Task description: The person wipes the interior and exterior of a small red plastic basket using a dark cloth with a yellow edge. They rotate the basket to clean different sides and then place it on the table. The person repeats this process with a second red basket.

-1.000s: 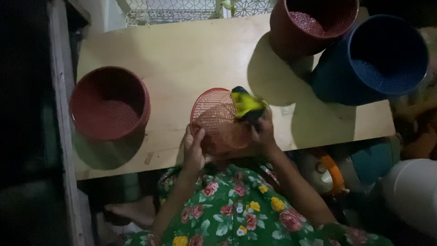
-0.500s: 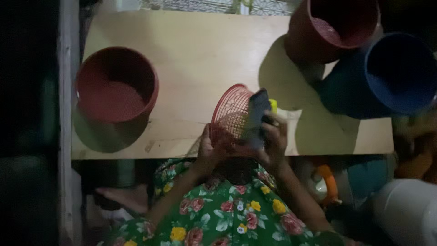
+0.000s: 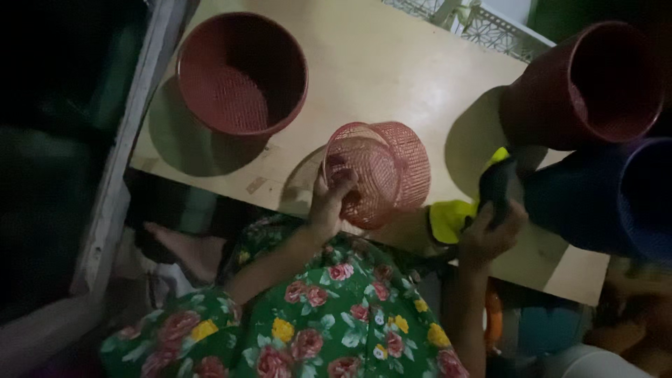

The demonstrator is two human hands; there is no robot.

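Observation:
My left hand grips the near rim of a small pink mesh basket, which is tilted on its side on the wooden table. My right hand is to the right of it, closed around a dark cloth with a yellow-green part hanging toward the basket. The right hand sits just left of a tall blue basket.
A large red mesh basket stands at the table's far left. A tall dark-red basket stands at the right, behind the blue one. A white lattice crate lies beyond the table. My flowered green clothing fills the foreground.
My right hand has drawn the cloth off the small basket and moved right, toward the blue basket. The left hand still holds the basket, now tilted with its opening more toward me. The view shifted.

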